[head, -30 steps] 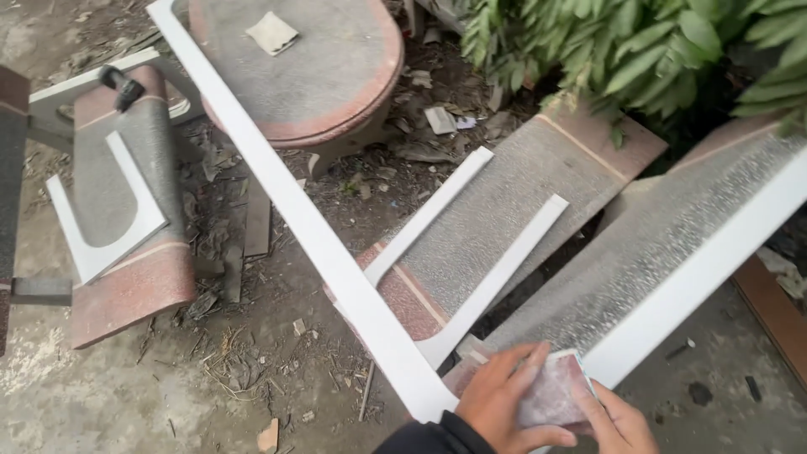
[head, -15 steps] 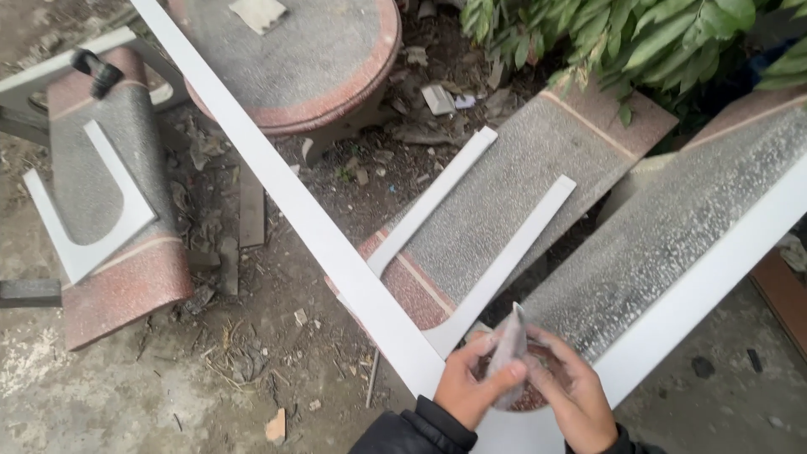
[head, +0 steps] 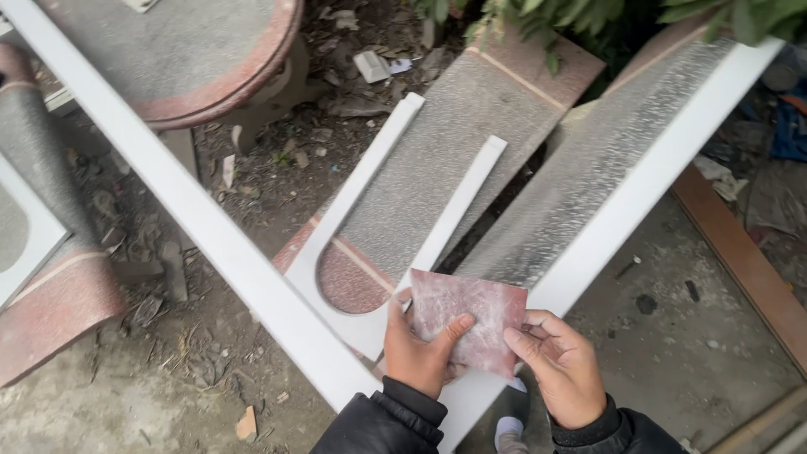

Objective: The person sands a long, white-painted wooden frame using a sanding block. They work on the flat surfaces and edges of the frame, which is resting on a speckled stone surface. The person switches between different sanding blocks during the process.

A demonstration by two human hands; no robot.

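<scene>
My left hand (head: 423, 349) and my right hand (head: 561, 366) together hold a reddish-pink sheet of sandpaper (head: 469, 315) flat and upright, each hand pinching one lower side. The sheet hovers just above the corner where two long white painted frame bars (head: 202, 227) meet in a V shape. The right-hand bar (head: 639, 202) runs up toward the top right. Just beyond the sandpaper, a white U-shaped cutout piece (head: 370, 328) lies on a grey stone slab (head: 437, 168).
A round stone tabletop with a red rim (head: 185, 59) sits at the upper left. Grey and red stone slabs (head: 50, 277) lie on the left amid dirt and rubble. Green leaves (head: 572, 17) hang at the top. A wooden plank (head: 740, 261) lies on the concrete at right.
The sandpaper was lying under my hands on the frame corner, then folded edge-on; now it is spread flat and lifted between both hands. The view has shifted closer.
</scene>
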